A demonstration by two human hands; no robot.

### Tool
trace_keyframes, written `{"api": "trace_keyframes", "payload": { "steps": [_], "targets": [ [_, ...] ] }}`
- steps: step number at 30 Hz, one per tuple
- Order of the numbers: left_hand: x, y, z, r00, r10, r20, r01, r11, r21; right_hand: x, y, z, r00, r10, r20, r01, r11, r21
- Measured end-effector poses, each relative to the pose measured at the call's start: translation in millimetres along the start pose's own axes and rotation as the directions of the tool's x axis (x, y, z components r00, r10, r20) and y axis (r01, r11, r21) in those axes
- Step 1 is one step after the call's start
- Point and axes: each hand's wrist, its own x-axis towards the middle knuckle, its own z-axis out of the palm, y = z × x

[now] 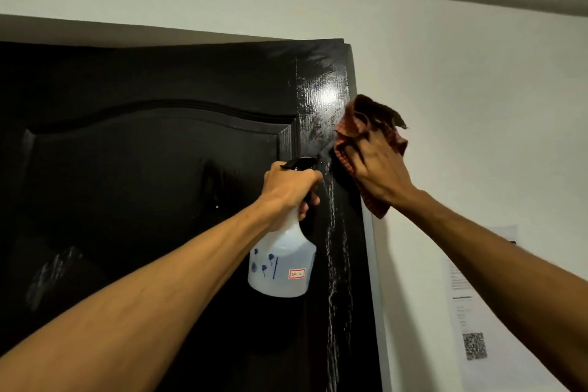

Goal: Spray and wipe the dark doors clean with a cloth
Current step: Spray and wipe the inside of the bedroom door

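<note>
door [159, 200]: dark, glossy, rigid; wood-grain sheen on the right stile, raised arched panel [159, 169] with bevelled moulding. it fills the left and centre of the view, its top corner near the ceiling line. likely slick where wet; pale spray streaks [334, 264] run down the right stile. it should take firm pressure without giving.

cloth [366, 124]: reddish-brown, woven, soft and limp, bunched; one end stands above the fingers, the other hangs below the wrist. it lies against the door's upper right edge. light, and probably best held wadded in the palm so a flat face meets the surface.

spray bottle [283, 267]: translucent white plastic, bulbous body, narrow neck, black trigger head, blue print and a small red-bordered label [297, 273]. light, judged part-filled; best taken at the neck. nozzle points at the stile.

hands: left hand [286, 188] grips the bottle neck, fingers curled below the trigger head. right hand [378, 169] holds the cloth and presses it to the door.

wall [477, 105]: pale, matt. paper notice [471, 296] with a square code, lower right.
</note>
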Motion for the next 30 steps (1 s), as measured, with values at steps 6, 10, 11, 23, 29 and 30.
{"api": "trace_keyframes", "payload": {
  "steps": [6, 10, 11, 23, 29, 30],
  "targets": [
    [-2.8, -8.5, -14.0, 0.999, 0.042, -0.028, -0.042, 0.999, -0.028, -8.2, -35.2, 35.2, 0.964, -0.211, 0.162, 0.239, 0.954, -0.180],
    [-13.5, -17.3, -36.9, 0.999, 0.012, -0.039, -0.012, 1.000, -0.015, -70.7, -54.5, 37.7, 0.820, -0.451, 0.352, 0.505, 0.860, -0.074],
    [-14.9, -17.7, -40.2, 0.999, 0.002, -0.037, -0.003, 1.000, -0.009, -59.5, -50.5, 35.3, 0.825, -0.451, 0.340, 0.505, 0.859, -0.085],
    [-49.7, -46.6, -55.3, 0.997, -0.071, -0.037, 0.070, 0.997, -0.038, -120.4, -57.3, 51.8, 0.814, -0.393, 0.429, 0.492, 0.858, -0.146],
    [-57.5, -66.3, -71.8, 0.992, -0.108, -0.063, 0.105, 0.993, -0.046, -74.1, -61.1, 56.6, 0.995, 0.034, 0.098, -0.015, 0.983, -0.185],
    [-60.6, -69.4, -74.6, 0.991, -0.114, -0.074, 0.111, 0.993, -0.050, -99.5, -75.0, 59.1, 0.992, -0.017, 0.127, 0.040, 0.983, -0.180]
  ]
}}
